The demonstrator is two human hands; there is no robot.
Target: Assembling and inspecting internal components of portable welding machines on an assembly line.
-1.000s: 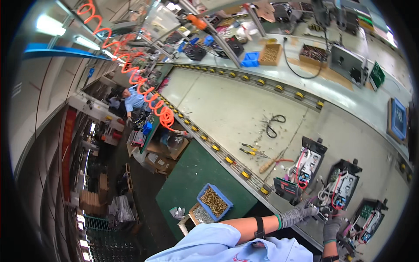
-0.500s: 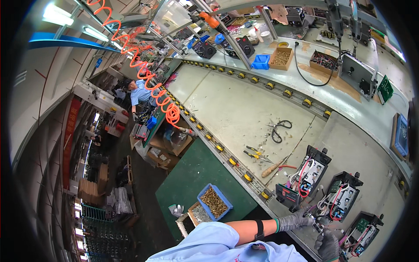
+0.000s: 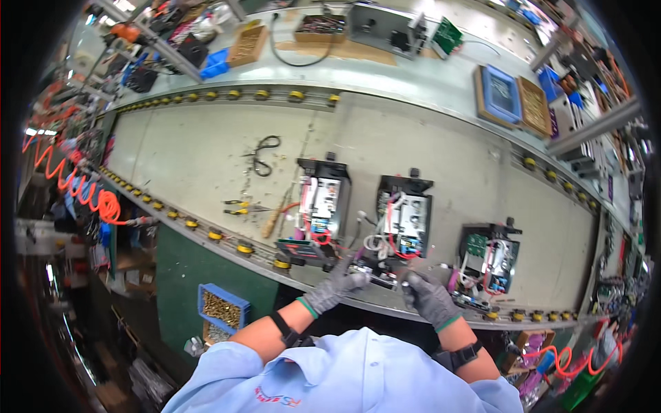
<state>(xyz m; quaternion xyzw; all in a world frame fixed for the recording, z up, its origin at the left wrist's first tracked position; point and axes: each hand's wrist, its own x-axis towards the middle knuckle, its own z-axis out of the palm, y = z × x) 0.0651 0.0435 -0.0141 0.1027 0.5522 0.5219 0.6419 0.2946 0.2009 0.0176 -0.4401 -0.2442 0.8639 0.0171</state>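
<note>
My left hand [image 3: 334, 288], in a grey glove, grips the left end of a narrow front panel [image 3: 380, 277] at the near side of the middle electronic unit [image 3: 406, 217]. My right hand [image 3: 431, 297], gloved too, is at the panel's right end with fingers curled together; what they pinch is blurred. White and red wires run from the unit's open black casing toward the panel. A similar open unit [image 3: 323, 206] stands to the left, its dark front panel [image 3: 303, 250] tilted outward. Another unit [image 3: 490, 258] sits to the right.
Left on the line lie black-handled scissors [image 3: 263, 157], yellow-handled pliers [image 3: 242, 207] and a wooden-handled tool [image 3: 273, 221]. Yellow rollers [image 3: 246, 247] edge the line. A blue bin of brass-coloured parts [image 3: 224, 308] stands near left. Beyond, a shelf holds a blue tray [image 3: 501, 94].
My view has swung to the right and levelled, so the units now sit near the middle. Both hands stay at the middle unit's front panel; the right hand shows more fully.
</note>
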